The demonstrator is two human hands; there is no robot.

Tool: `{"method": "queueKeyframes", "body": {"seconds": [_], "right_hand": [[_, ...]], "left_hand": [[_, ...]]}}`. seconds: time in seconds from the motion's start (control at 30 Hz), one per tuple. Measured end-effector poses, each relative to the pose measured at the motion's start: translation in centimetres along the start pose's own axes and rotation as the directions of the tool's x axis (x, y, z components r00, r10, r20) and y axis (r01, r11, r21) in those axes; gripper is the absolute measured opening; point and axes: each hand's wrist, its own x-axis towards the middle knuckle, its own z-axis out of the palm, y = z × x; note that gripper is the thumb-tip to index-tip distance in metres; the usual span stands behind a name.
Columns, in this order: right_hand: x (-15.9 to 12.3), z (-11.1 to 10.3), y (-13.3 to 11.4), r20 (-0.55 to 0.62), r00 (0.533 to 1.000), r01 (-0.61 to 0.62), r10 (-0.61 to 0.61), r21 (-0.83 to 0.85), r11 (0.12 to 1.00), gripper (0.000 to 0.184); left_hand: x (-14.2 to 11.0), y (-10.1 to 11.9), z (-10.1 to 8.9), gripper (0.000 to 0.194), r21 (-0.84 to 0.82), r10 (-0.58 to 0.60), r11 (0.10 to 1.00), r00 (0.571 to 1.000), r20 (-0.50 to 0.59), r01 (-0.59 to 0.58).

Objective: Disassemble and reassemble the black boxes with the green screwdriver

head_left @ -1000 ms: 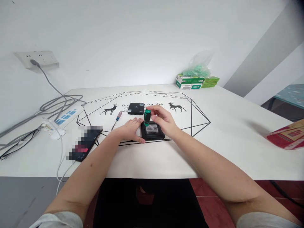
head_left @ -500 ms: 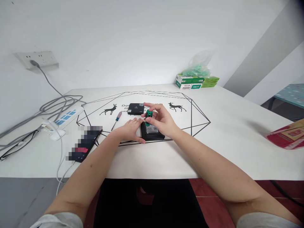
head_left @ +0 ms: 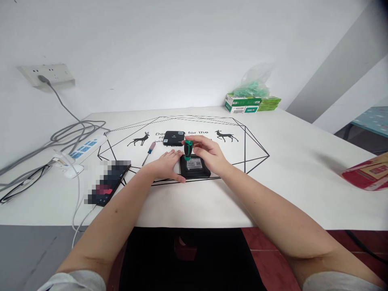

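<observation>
Black case (head_left: 198, 173) w/ a pale label (head_left: 194, 163) lies flat on the table (head_left: 303, 190), in front of the person, approx. at centre. A green-and-black screwdriver (head_left: 188, 150) stands nr. upright over its far-left part; tip hidden, so can't tell if it's seated. Right hand (head_left: 210, 155) is part-curled round the upper handle, thumb on one side, fingertips beyond — a light hold by the look of it, pressure can't be told.

Vs. half a sec. ago, those fingers have loosened and more of the handle shows; it's also straighter. Prob. a re-grip between turns, i.e. turning is still in progress. Left hand (head_left: 165, 165) hasn't moved: flat, fingers spread, nothing in its grasp, thumb and fingertips at the case's left edge, prob. steadying it.

Just beyond: a smaller black box (head_left: 173, 138); to its left, a 2nd screwdriver (head_left: 150, 150), pale handle. Further left, a phone-like device (head_left: 117, 180) & power strip (head_left: 87, 147). Far right, a red packet (head_left: 365, 173); at back, green-and-white boxes (head_left: 242, 104).
</observation>
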Motion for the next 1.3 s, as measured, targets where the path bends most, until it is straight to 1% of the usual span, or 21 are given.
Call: {"method": "queueKeyframes", "body": {"seconds": [0.07,0.17,0.27,0.4,0.57,0.77,0.9,1.0,1.13,1.3], "right_hand": [[0.1,-0.1,-0.1,-0.011,1.0,0.005,-0.005,-0.029,1.0,0.031],[0.2,-0.1,-0.3,-0.021,0.998,0.055,-0.057,-0.088,0.995,0.031],[0.3,-0.2,-0.3,-0.009,0.996,0.09,-0.092,-0.112,0.99,0.032],[0.4,-0.4,-0.2,-0.009,0.997,0.074,-0.076,-0.135,0.988,0.034],[0.5,-0.3,-0.1,-0.018,0.996,0.087,-0.091,-0.158,0.984,0.034],[0.4,0.1,0.1,-0.02,1.0,0.012,-0.014,-0.115,0.993,0.043],[0.3,0.4,0.4,-0.024,1.0,0.016,-0.019,-0.125,0.992,0.047],[0.3,0.5,0.7,-0.08,0.997,0.009,-0.019,-0.12,0.993,0.049],[0.6,0.1,1.2,-0.173,0.985,-0.019,0.001,-0.101,0.995,0.054],[1.0,-0.6,2.1,-0.259,0.966,-0.005,-0.024,-0.11,0.994,0.055]], "left_hand": [[0.0,0.0,0.0,0.143,0.001,-0.012,1.0,1.0,0.006,0.012],[-0.1,0.1,0.0,0.142,0.006,-0.042,0.999,0.999,0.015,0.042],[-0.1,0.3,-0.1,0.141,0.008,-0.043,0.999,0.999,0.02,0.042],[-0.2,0.3,-0.3,0.139,0.0,-0.032,0.999,0.999,0.02,0.032],[-0.2,0.3,-0.3,0.142,-0.008,-0.038,0.999,0.999,0.02,0.038],[-0.4,0.7,-0.5,0.142,-0.004,-0.069,0.998,0.997,0.033,0.07],[-0.5,0.7,-0.5,0.144,-0.005,-0.063,0.998,0.998,0.025,0.063],[-0.5,0.8,-0.5,0.143,-0.014,-0.06,0.998,0.998,0.016,0.06],[-0.5,1.0,-0.4,0.136,-0.026,-0.079,0.997,0.997,-0.016,0.079],[-0.5,1.7,-0.4,0.131,-0.02,-0.052,0.998,0.998,-0.021,0.052]]}}
